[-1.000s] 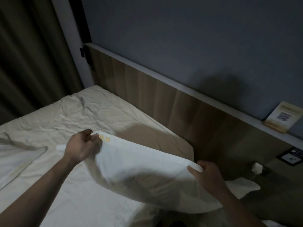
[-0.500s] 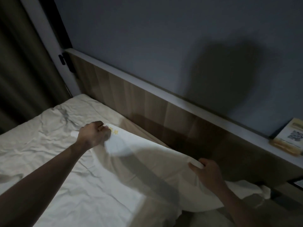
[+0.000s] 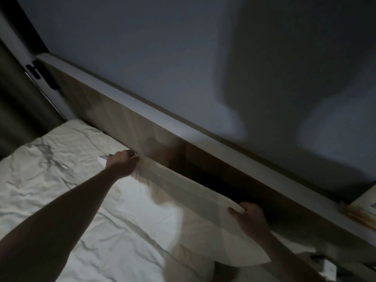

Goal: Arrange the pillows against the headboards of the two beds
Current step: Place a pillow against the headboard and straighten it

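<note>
Both hands gripped 1 pillow (image 3: 183, 216): left hand (image 3: 122, 163) at its far corner, right hand (image 3: 249, 219) on the near edge, apparently just short of the headboard (image 3: 203, 157); next, settle it upright against it

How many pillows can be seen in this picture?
1. The pillow lies along the headboard, with the left hand and right hand holding its top corners. Others may be outside the view.

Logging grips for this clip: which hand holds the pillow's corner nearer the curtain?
The left hand. It grips the far corner of the pillow toward the curtain; the right hand holds the near corner.
</note>
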Motion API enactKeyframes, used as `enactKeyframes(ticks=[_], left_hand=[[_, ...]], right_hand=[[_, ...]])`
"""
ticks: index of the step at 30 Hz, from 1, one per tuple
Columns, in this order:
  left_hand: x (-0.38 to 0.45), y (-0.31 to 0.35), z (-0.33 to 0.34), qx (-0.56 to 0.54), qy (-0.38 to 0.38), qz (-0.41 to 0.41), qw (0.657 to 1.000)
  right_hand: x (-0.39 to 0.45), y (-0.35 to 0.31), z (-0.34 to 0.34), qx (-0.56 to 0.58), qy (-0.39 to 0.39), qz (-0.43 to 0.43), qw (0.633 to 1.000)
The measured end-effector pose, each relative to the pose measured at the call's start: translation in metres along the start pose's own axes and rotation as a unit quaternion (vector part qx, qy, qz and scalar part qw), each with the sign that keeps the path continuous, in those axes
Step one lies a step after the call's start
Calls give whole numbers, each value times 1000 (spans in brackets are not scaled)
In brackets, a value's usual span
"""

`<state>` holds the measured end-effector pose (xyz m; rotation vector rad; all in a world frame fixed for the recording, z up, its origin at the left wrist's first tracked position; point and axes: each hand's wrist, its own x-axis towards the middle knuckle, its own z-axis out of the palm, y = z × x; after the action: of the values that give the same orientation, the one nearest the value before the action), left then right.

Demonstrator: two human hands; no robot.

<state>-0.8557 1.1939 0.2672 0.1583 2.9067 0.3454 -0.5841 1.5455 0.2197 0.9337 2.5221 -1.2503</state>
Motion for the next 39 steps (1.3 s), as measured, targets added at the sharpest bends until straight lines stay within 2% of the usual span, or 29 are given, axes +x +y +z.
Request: enactKeyframes(ticks=[9,13,17,20,22,25,31,36,39], left_hand=[[72,59,18,6,42,59,997],[82,72,35,-2,89,46,995],[75,73,62,-40,82,18,996],[70,71,81,-131,47,-24,990],[71,75,83,-154,28,-30,987],[82,84,73,-123,48,5,991],[114,96,48,21,76,63,995],[122,79,46,11,111,119,987],[128,86,43,-17,83,73,994]], right_hand=[[41,12,-14,-62,75,27,995],[46,23,-20,-119,108,2,987],[48,39,-21,-140,159,-49,976],[48,51,-18,-161,190,-57,967],[48,59,-17,-191,199,-67,959],[47,62,-19,-188,226,-78,953],[55,53,-31,-172,254,-68,949],[55,49,-28,-128,265,-61,954],[58,47,-19,-96,273,-41,956]])
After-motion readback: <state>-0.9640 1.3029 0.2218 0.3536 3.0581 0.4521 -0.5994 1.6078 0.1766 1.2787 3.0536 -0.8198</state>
